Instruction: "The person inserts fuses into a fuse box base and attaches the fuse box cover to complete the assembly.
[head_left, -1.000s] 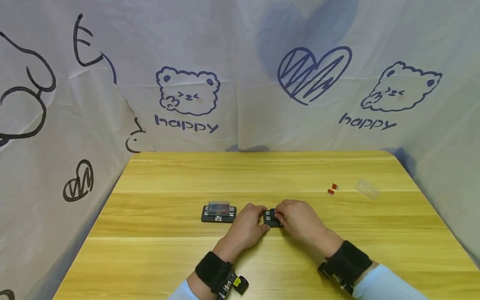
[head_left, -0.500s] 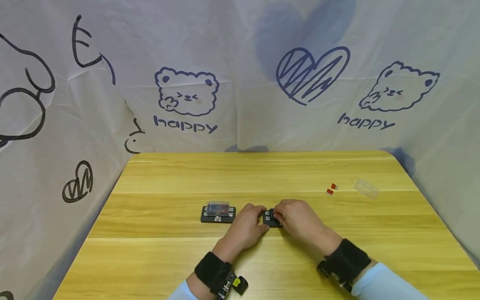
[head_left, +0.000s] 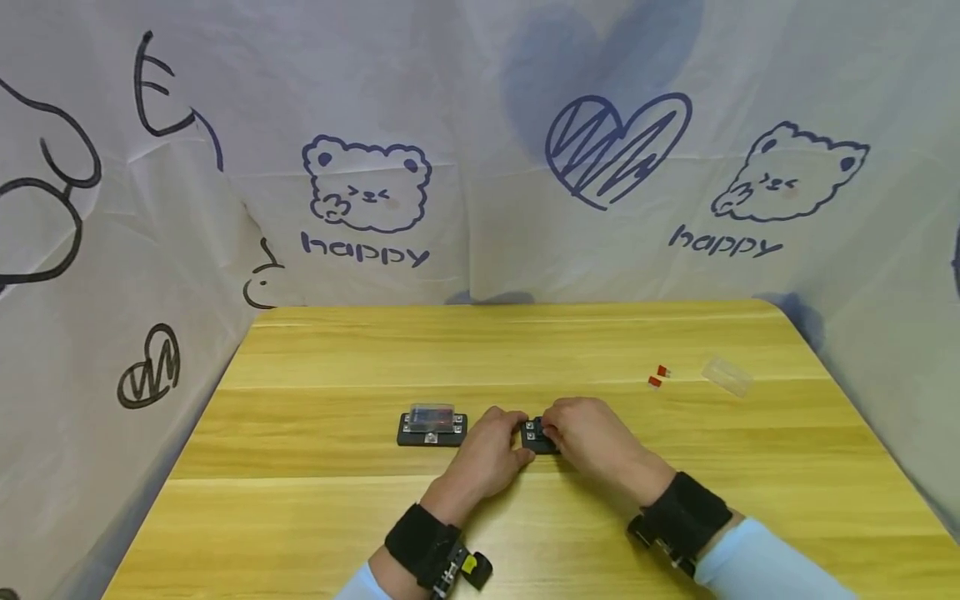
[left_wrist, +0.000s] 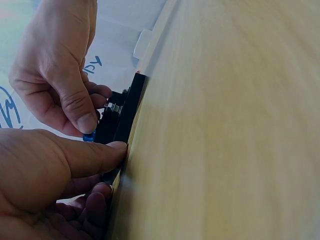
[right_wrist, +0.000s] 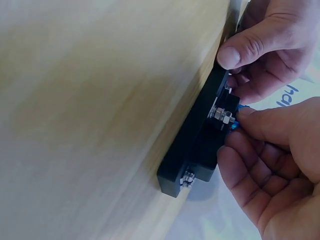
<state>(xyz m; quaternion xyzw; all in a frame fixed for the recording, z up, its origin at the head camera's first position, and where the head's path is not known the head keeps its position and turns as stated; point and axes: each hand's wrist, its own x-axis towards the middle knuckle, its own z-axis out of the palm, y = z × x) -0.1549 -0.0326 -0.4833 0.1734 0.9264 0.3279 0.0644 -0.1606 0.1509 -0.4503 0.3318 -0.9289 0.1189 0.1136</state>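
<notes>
A black fuse block (head_left: 538, 447) with metal screw terminals lies flat on the table, partly covered by the hands. My left hand (head_left: 483, 457) grips its left end, thumb (left_wrist: 107, 156) on the near edge and fingers at the far side. Between thumb and forefinger, my right hand (head_left: 596, 440) pinches a small blue blade fuse (right_wrist: 234, 125) at the top of the block. Most of the fuse is hidden by the fingertips. In the right wrist view, bolts and nuts (right_wrist: 222, 116) stick out along the block's side.
Left of the hands sits a second fuse block (head_left: 414, 438) under a clear cover (head_left: 433, 417). Two red blade fuses (head_left: 655, 382) lie at the back right, beside a loose clear cover (head_left: 726, 377). A white cloth (head_left: 480, 167) with drawings hangs behind the table (head_left: 315, 533).
The head view has shifted slightly, so everything sits a little further left. Both hands keep their places on the fuse block.
</notes>
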